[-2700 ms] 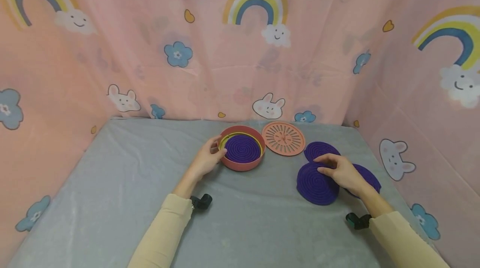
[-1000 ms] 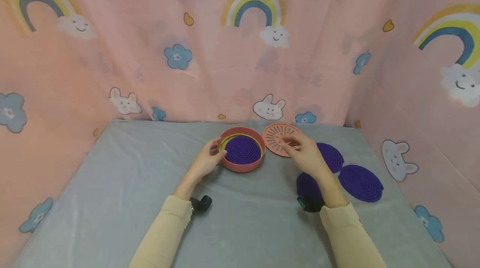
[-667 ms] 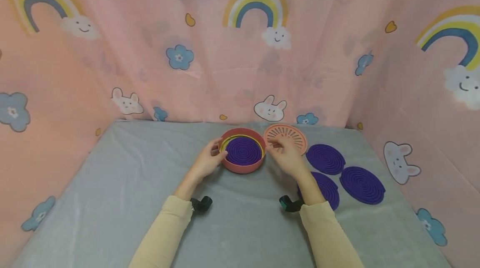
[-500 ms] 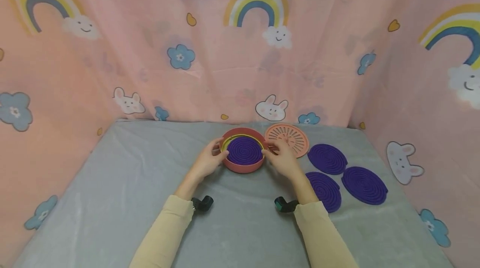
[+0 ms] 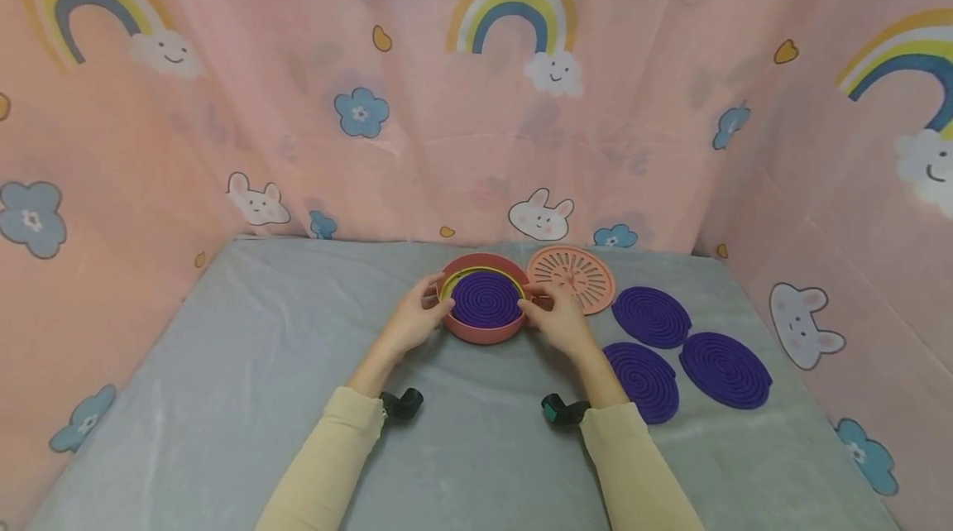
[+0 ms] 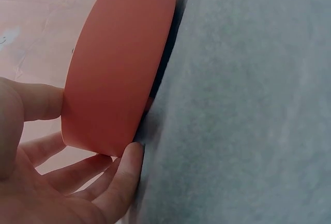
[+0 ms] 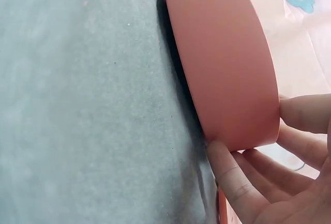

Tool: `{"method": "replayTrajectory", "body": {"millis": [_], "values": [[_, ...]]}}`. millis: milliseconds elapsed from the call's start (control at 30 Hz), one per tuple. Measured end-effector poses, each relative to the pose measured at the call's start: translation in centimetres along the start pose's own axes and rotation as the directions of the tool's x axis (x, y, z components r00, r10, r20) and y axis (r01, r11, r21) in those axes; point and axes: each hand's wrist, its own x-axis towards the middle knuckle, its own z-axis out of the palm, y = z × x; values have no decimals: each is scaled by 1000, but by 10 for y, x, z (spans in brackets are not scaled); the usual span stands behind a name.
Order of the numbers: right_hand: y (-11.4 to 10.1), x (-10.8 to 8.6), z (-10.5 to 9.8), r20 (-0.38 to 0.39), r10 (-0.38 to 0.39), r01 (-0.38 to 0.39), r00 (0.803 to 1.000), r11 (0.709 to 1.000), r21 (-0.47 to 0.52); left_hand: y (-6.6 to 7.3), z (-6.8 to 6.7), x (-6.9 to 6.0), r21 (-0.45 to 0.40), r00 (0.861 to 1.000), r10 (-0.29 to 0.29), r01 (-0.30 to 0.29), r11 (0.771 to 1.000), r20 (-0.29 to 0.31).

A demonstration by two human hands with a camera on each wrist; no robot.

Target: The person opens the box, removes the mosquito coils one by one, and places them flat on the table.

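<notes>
A round terracotta mosquito coil box stands on the grey cloth, its open top facing up. Inside it lie a purple mosquito coil and a yellow ring around that coil's edge. My left hand holds the box's left side, thumb at the rim. On the right side my right hand grips it the same way. Both wrist views show the box's smooth outer wall between thumb and fingers, the left hand in one and the right hand in the other.
A slotted orange lid lies just right of the box, partly behind my right hand. Three loose purple coils, a back one, a right one and a front one, lie further right. A pink printed curtain rises behind.
My right hand has left the loose purple coils, passed over the lid and taken hold of the box's right side. My left hand has stayed on the left side.
</notes>
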Motion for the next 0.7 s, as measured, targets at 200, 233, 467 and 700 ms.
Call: {"method": "replayTrajectory", "body": {"millis": [200, 233, 467, 700], "values": [[-1, 1, 2, 0, 9, -9, 1000, 1000, 21, 0, -2, 0, 90, 999, 46, -44, 995, -18], [-1, 1, 2, 2, 10, -10, 1000, 1000, 23, 0, -2, 0, 114, 998, 58, -55, 992, -25], [1, 2, 7, 20, 22, -23, 1000, 999, 32, 13, -11, 4, 275, 981, 181, -153, 949, -77], [-1, 0, 3, 12, 31, -32, 999, 998, 45, 41, -11, 13, 432, 963, 264, -220, 875, -45]]}}
